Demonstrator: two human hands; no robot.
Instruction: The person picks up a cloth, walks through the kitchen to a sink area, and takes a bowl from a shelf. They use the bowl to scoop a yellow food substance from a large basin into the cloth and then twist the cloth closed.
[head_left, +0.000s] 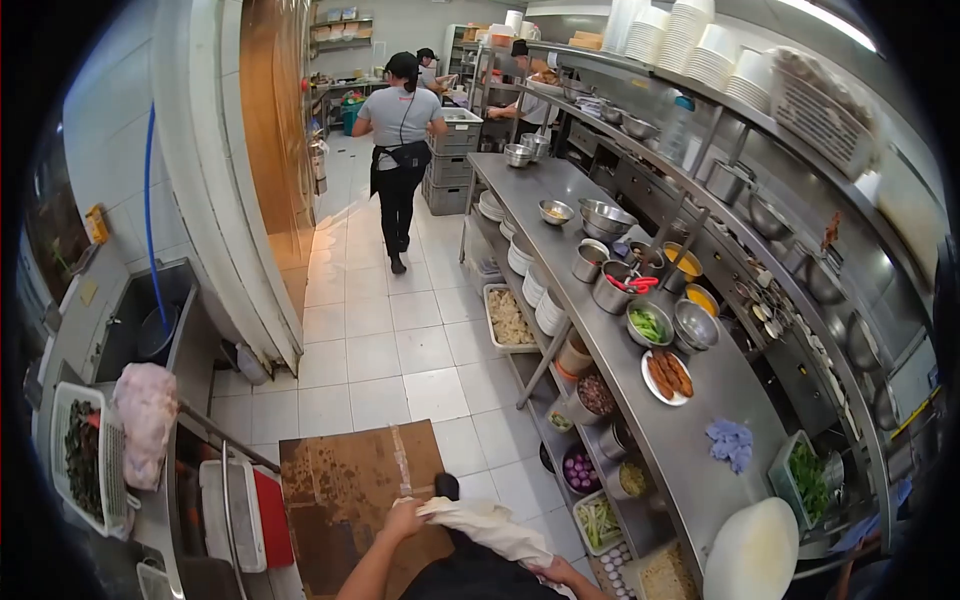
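Observation:
A cream-white cloth (490, 527) stretches in front of my dark clothing, low in the view. My left hand (403, 520) is closed on its left end, above a flattened brown cardboard sheet (340, 500) on the floor. At the cloth's other end is my right hand (556, 571), with its fingers wrapped round the fabric and partly hidden by it. One dark shoe (447, 486) shows just beyond the cloth, at the cardboard's edge.
On my right runs a steel counter (700, 440) with a plate of browned food (667, 377), bowls and a blue cloth (729, 445). Food containers fill its lower shelf. A person (400, 130) stands in the aisle ahead; others are farther back. A sink (150, 310) is at left.

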